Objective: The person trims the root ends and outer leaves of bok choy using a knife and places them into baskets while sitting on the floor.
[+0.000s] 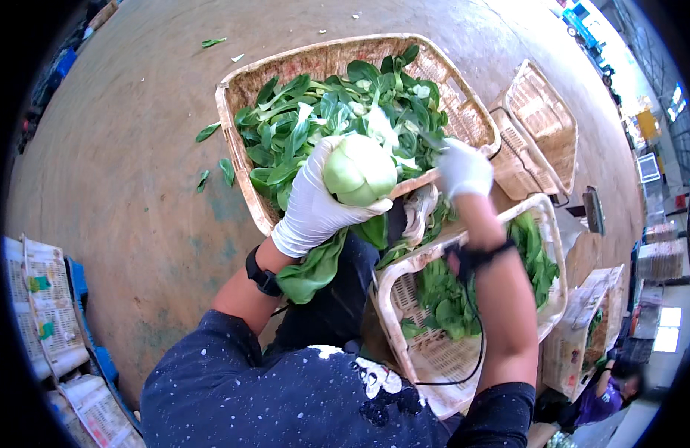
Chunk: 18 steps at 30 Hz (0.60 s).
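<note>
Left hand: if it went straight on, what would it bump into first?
Probably the green leaves in the crate beyond the left hand; depth is unclear, so it might pass above them.

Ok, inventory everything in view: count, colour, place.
Leafy head: one, pale green, centre
Large crate: one, whitish, upper centre
Loose leaves: many, green, inside it
Near crate: one, whitish, right of centre
Leafy greens: several, green, inside it
Other crates: several, whitish, left and right sides
Floor leaves: few, green, upper left
Co-worker: one, purple top, lower right
Possible blade: one, grey, blurred, right of centre
Wristbands: two, dark, one per wrist
Left hand: one, white glove, around leafy head
Right hand: one, white glove, right of centre
</note>
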### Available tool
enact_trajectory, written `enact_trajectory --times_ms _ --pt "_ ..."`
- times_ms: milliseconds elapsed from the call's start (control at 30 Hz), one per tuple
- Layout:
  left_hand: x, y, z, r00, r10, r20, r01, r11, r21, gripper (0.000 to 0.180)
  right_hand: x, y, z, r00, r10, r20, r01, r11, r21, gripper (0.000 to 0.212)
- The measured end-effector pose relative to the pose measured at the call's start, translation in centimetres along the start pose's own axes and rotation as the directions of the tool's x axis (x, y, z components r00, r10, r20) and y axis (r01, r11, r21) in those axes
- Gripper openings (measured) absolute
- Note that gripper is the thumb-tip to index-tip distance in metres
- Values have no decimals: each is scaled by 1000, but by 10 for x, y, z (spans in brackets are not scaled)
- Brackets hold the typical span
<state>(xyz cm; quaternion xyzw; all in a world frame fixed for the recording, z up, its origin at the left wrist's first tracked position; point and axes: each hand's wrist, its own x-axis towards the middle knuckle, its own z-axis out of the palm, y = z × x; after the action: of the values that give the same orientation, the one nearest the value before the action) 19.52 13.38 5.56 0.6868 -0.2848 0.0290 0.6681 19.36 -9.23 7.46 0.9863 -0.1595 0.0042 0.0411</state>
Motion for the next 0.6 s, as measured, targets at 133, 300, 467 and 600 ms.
enact_trajectory --times_ms 133,300,467,600 --pt "6 -1 10 997 -62 -50 52 982 -180 80 15 65 18 943 280 182 -333 805 491 34" --pt "-4 13 33 983 159 88 -182 833 522 70 -73 5 -14 953 -303 0 -46 -144 989 61" --pt "-20 40 87 914 203 350 -315 900 300 65 -147 45 -1 986 -151 -66 24 -262 965 86" --pt "-29 67 115 723 151 674 -373 906 197 79 -219 107 10 999 33 7 3 -302 953 81"
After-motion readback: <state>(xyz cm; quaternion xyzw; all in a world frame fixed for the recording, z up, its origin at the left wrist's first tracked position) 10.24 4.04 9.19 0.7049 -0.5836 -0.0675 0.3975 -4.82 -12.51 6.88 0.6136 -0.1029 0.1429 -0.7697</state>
